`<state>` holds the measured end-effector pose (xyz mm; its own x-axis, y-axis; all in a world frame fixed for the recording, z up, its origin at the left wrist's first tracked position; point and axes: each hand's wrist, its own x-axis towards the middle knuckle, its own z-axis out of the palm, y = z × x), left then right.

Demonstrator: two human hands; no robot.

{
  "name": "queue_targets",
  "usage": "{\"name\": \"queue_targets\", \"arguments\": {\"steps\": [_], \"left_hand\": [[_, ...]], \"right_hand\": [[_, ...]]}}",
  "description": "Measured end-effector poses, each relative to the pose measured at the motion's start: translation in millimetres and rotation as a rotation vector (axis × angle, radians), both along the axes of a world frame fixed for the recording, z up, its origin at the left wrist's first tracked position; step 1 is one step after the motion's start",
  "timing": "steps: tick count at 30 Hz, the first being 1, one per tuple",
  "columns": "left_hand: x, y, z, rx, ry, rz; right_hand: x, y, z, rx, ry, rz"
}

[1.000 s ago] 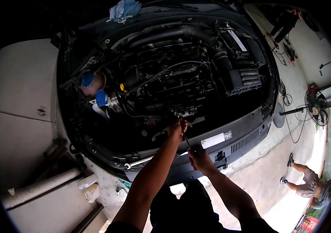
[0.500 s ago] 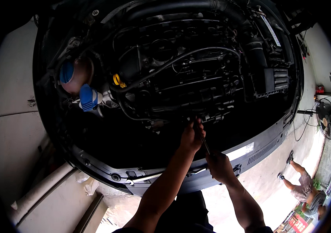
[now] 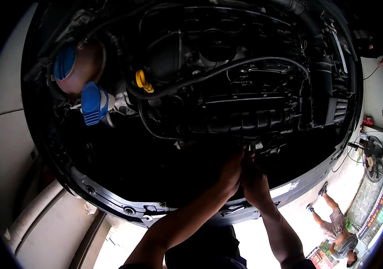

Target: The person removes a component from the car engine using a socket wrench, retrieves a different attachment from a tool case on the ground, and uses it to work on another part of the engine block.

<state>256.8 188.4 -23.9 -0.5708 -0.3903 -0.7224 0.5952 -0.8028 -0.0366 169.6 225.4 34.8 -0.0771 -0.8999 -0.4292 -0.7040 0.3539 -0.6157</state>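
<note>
I lean over a car's dark engine bay [image 3: 240,116]. My left hand [image 3: 231,175] is closed low on the engine's front side; what its fingertips hold is hidden in shadow. Just right of it and touching or nearly so, my right hand [image 3: 255,184] is closed on a slender tool, now mostly hidden between the hands. A pale wrench [image 3: 148,218] lies on the front panel [image 3: 88,188]. To the upper left are a pinkish reservoir [image 3: 86,67] with a blue cap, a second blue cap [image 3: 91,101] and a yellow loop handle [image 3: 143,80].
At the lower right another person [image 3: 337,228] in shorts is on the pale ground. A fan [image 3: 373,159] with trailing cables stands at the right. A pale pipe [image 3: 39,215] lies at the lower left.
My view has moved closer over the engine. Both hands have shifted forward and rightward, and my right hand has come up beside my left, covering most of the tool's shaft.
</note>
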Motion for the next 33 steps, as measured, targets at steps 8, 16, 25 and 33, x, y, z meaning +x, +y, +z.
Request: {"name": "queue_targets", "arguments": {"steps": [8, 16, 25, 33], "left_hand": [[-2, 9, 6, -0.515, -0.702, -0.441], [2, 3, 11, -0.171, -0.779, -0.48], [-12, -6, 31, -0.546, -1.196, -0.706], [17, 17, 13, -0.248, -1.047, -0.439]], "right_hand": [[-17, 18, -35, 0.304, -0.379, -0.242], [-13, 6, -27, 0.181, -0.584, -0.511], [-17, 2, -30, -0.269, -0.305, -0.196], [-22, 1, -29, -0.04, -0.519, -0.133]]}}
